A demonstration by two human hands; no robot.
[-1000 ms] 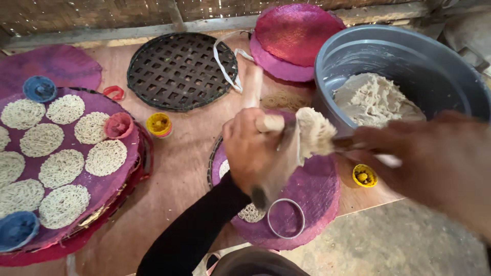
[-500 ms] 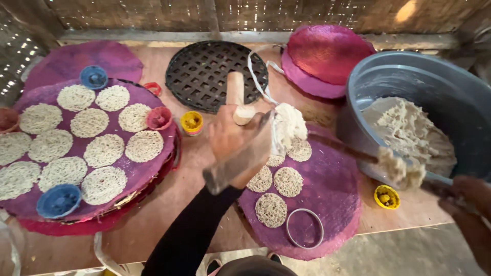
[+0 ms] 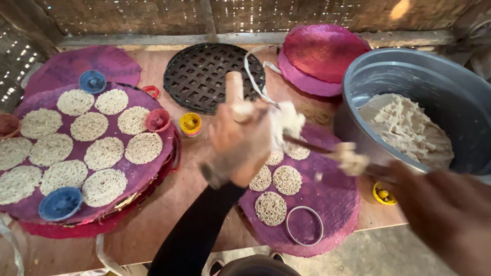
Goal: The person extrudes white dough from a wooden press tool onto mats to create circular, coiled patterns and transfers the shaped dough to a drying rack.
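The left hand [image 3: 240,145] holds its grip pressed shut around a wooden press [image 3: 235,94], raised over the purple mat [image 3: 327,204] with dough [image 3: 286,120] bulging at its open side. The right hand [image 3: 445,209] is closed on a stick [image 3: 312,148]; half a second ago it dipped into the grey tub [image 3: 368,76], and it now carries a dough lump [image 3: 350,158] back toward the press. Judgement: the press is being refilled, not squeezed. Five noodle discs [image 3: 286,179] lie on the mat beside a metal ring [image 3: 304,226]. On the counter [image 3: 169,204] to the left, a full mat [image 3: 76,153] sits unchanged.
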